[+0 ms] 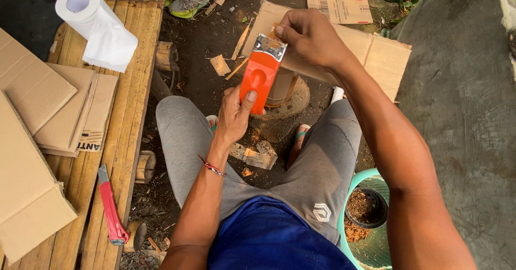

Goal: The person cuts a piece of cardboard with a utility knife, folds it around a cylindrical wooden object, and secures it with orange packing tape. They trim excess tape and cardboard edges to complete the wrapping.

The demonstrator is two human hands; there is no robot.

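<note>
Dirt yard — left hand (pixel 234 117) grips orange sachet (pixel 260 76) | right hand (pixel 306 36) pinches top

Your left hand (pixel 235 117) holds the pouch (pixel 261 75) from below, your right hand (pixel 307 36) at its top. Behind them lies a cardboard sheet (pixel 376 55). To your left, a bench (pixel 137 60) carries a paper roll (pixel 97 28), cardboard pieces (pixel 37 119) and 1 cutter (pixel 111 205).
</note>
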